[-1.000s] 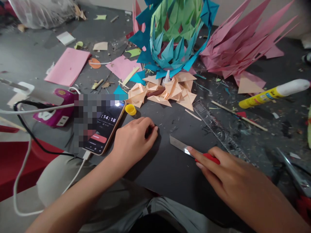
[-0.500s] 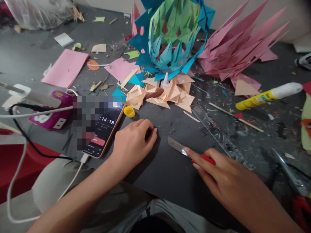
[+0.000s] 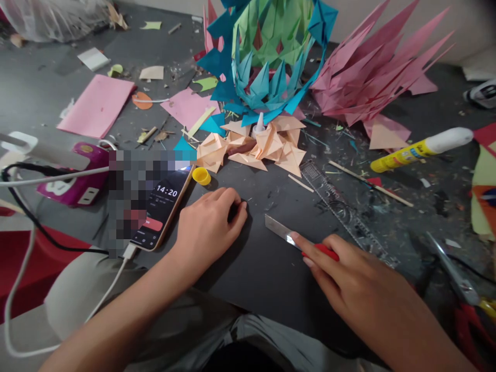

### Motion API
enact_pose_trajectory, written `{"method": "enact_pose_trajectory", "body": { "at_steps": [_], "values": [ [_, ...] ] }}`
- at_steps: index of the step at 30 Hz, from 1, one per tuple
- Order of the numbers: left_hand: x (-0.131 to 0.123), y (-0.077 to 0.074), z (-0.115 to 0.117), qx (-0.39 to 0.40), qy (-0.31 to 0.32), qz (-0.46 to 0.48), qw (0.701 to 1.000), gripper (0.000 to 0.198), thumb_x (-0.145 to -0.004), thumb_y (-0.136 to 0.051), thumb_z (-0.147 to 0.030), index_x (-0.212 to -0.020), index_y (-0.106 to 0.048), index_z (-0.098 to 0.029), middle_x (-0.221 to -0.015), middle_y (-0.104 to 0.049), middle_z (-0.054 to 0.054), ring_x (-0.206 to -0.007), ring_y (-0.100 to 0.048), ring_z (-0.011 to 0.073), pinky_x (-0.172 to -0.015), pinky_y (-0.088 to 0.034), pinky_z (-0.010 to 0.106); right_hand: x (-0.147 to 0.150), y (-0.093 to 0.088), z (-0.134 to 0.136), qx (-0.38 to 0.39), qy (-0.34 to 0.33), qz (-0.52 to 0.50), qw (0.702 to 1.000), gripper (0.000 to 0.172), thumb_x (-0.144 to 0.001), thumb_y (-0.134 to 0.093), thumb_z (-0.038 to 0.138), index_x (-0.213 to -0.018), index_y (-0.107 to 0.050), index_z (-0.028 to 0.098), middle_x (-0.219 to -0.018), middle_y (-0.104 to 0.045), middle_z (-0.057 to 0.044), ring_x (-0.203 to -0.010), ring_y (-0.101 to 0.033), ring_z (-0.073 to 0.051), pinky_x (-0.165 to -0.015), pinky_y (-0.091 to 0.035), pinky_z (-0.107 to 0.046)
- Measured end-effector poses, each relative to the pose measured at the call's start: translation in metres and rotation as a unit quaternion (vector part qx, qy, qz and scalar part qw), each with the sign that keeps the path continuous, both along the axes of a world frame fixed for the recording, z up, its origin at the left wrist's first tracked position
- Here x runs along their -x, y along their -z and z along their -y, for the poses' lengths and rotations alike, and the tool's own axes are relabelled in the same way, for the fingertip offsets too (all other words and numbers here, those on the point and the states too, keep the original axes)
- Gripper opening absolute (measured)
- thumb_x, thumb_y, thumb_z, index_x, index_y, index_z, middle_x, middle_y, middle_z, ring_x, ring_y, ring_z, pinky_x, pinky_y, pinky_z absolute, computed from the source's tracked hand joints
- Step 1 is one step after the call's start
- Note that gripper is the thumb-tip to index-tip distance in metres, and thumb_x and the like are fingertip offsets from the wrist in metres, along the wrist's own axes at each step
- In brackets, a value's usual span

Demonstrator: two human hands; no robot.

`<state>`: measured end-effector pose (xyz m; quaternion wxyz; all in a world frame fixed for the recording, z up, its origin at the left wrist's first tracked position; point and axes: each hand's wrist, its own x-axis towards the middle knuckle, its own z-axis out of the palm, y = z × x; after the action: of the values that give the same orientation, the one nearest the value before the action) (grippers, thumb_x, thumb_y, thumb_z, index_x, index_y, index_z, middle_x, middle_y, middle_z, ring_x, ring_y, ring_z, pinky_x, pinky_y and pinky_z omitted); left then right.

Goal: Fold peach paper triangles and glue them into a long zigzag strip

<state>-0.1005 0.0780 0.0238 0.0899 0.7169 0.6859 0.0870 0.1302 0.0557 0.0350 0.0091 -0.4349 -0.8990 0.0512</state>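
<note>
My right hand (image 3: 364, 281) had the knife (image 3: 279, 229), low by the near side of the table (image 3: 236, 284), blade pointing toward my left hand (image 3: 209, 222) and well short of it. The right fingers were clamped on the red handle (image 3: 327, 251), the forefinger stretched forward to the root of the blade. I judged the knife light and stiff, but its thin blade looked apt to snap if twisted. Bare metal would be slippery, so the handle was the place to grip; which edge was sharp I could not make out. Nor could I tell whether the blade touched the table.

The left fingers curled loosely, undersides hidden, so I could not tell whether they closed on anything. That hand rested just beside the phone (image 3: 166, 204), near a yellow cap (image 3: 201, 176).

The table was dark, flat and scuffed, strewn with scraps. Folded peach paper (image 3: 271, 144) lay beyond the hands; a clear ruler (image 3: 343, 214) slanted past the right knuckles. Farther back, blue paper (image 3: 261, 80) and pink paper (image 3: 360, 77) stood before a pale wall (image 3: 353, 18). A red chair (image 3: 46, 268) showed at left.
</note>
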Motion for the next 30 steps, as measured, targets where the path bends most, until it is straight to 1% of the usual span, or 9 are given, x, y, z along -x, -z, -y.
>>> {"method": "enact_pose_trajectory", "body": {
  "at_steps": [7, 20, 25, 30],
  "values": [
    [0.0001, 0.001, 0.0009, -0.008, -0.001, -0.002, 1.0, 0.017, -0.085, -0.045, -0.032, -0.076, -0.053, -0.02, -0.07, -0.06, -0.001, -0.062, -0.055, 0.013, -0.048, -0.028, 0.023, 0.0015, -0.0002, -0.0003, 0.0, 0.001, -0.013, 1.0, 0.038, -0.093, -0.029, 0.027, -0.119, -0.056, 0.024, -0.067, -0.054, -0.002, -0.052, -0.054, -0.011, -0.048, -0.039, -0.023],
    [-0.0002, 0.0027, 0.0017, -0.023, 0.003, -0.003, 1.0, 0.016, -0.084, -0.046, -0.032, -0.074, -0.051, -0.02, -0.068, -0.06, -0.001, -0.061, -0.055, 0.0135, -0.048, -0.028, 0.024, -0.0006, -0.0019, 0.0015, -0.005, 0.006, -0.008, 1.0, 0.038, -0.093, -0.029, 0.028, -0.118, -0.057, 0.025, -0.069, -0.056, -0.002, -0.052, -0.055, -0.011, -0.047, -0.039, -0.024],
    [-0.0003, 0.0033, 0.0012, -0.025, 0.002, -0.007, 1.0, 0.016, -0.084, -0.047, -0.032, -0.074, -0.051, -0.02, -0.069, -0.06, -0.002, -0.061, -0.055, 0.0137, -0.048, -0.028, 0.024, 0.0004, -0.0004, 0.0017, 0.005, 0.008, -0.011, 1.0, 0.038, -0.094, -0.028, 0.028, -0.119, -0.055, 0.025, -0.069, -0.055, -0.002, -0.053, -0.056, -0.011, -0.048, -0.04, -0.025],
    [-0.0001, 0.0037, 0.0007, -0.028, 0.001, -0.005, 1.0, 0.016, -0.084, -0.046, -0.032, -0.074, -0.051, -0.02, -0.068, -0.06, -0.002, -0.062, -0.056, 0.0137, -0.048, -0.028, 0.024, 0.0008, -0.0001, 0.0022, -0.003, 0.011, -0.011, 1.0, 0.037, -0.093, -0.028, 0.028, -0.118, -0.056, 0.025, -0.068, -0.054, -0.001, -0.053, -0.056, -0.012, -0.047, -0.039, -0.025]
  ]
}}
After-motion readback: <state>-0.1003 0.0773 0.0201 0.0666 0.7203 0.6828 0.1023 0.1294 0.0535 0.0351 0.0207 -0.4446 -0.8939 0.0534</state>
